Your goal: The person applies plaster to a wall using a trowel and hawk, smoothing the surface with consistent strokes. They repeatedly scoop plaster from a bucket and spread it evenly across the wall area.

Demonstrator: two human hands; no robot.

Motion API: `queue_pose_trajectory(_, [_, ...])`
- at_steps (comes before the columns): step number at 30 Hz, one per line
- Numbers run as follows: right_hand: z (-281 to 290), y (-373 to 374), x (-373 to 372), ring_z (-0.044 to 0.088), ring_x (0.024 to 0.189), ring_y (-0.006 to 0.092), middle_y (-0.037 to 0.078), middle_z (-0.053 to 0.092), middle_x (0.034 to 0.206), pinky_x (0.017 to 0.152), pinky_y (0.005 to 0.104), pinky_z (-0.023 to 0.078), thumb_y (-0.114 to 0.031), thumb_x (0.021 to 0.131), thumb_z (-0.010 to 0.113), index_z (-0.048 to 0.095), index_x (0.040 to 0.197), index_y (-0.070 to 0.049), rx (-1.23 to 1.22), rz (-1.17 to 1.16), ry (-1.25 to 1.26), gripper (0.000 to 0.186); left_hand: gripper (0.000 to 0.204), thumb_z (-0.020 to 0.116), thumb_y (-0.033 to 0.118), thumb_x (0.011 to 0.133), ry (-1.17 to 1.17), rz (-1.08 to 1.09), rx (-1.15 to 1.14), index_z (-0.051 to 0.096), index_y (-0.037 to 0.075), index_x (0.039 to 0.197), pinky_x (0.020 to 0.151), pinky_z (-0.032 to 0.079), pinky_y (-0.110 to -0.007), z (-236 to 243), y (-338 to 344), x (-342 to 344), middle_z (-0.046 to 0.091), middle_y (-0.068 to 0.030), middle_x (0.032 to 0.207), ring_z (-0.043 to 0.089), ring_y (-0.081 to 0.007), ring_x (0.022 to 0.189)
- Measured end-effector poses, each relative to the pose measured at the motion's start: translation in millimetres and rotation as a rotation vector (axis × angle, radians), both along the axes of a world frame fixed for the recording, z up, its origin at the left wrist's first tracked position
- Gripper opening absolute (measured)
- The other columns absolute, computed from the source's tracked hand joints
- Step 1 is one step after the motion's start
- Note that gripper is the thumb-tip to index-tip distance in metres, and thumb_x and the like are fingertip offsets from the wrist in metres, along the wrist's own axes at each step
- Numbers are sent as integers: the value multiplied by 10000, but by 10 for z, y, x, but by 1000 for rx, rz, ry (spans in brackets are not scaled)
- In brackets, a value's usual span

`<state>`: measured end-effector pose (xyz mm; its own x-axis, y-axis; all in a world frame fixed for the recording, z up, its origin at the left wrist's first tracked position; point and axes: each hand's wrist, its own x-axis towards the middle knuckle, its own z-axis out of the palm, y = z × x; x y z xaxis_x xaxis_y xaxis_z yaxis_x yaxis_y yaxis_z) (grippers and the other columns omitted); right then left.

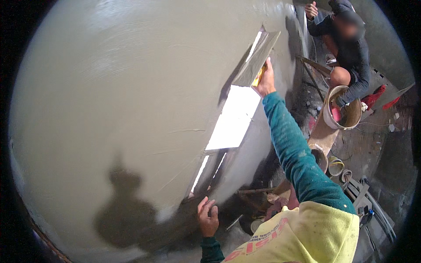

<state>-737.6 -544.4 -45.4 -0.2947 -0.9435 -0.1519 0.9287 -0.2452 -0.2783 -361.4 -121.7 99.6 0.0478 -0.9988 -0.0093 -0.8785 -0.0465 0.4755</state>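
Note:
My right arm reaches up in a green sleeve, and my right hand (266, 81) is closed around the yellow handle of a plastering trowel (254, 65). The trowel's wide grey blade stands tilted at the upper part of a bright window opening (232, 116), its far side near the wet grey plastered wall (114, 83). Whether the blade touches the wall I cannot tell. Below the opening, my left hand (208, 218) is raised close to the wall, holding nothing, fingers apart and slightly bent.
At the right, another person (359, 52) in dark clothes crouches with one hand inside a large bucket (351, 118). A board (323, 131) runs below that bucket. Smaller buckets (336, 165) and long pipes (379, 215) lie lower right. Rubble and red cloth (375, 96) are on the floor.

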Motion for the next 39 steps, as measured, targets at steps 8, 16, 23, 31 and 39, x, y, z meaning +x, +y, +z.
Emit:
queue_pose_trajectory(8, [-181,-481,-350,511,569,67,5,521,751,451,226,436,-587,970,536,546,1046,-109,188,135,99,484,273,670,192,915,0,-66,144,704,35,1137,1013,472,-435,-124,-272,-342,596,-212,1300,595,-349,1187])
queue_pose_trajectory(16, [72,-955,-530,445,526,145,-3,419,656,496,333,410,-534,981,521,533,1017,-35,325,-30,437,501,284,656,194,930,-18,-14,267,691,40,1166,916,529,-387,-142,-158,-311,548,-187,1341,598,-302,1151])
queue_pose_trajectory(23, [1292,-1024,117,675,634,312,244,665,763,618,421,532,-528,960,557,593,1113,120,389,-698,1146,667,298,636,209,943,132,127,284,679,40,1184,896,531,-383,-331,222,22,535,-181,1361,604,-284,1111])
queue_pose_trajectory(31, [2289,-53,605,604,679,223,134,624,795,617,349,519,-474,941,614,624,1178,-28,-364,-647,1032,505,354,631,237,949,8,-21,296,661,31,1235,891,531,-382,-109,-303,-178,514,-187,1387,610,-292,1103])
queue_pose_trajectory(39, [183,-946,-1407,340,516,89,-64,360,629,498,288,278,-578,975,484,588,934,-107,258,-56,514,484,347,672,207,922,100,88,456,671,34,1224,894,546,-349,-587,130,1,519,-191,1376,650,-256,1080])
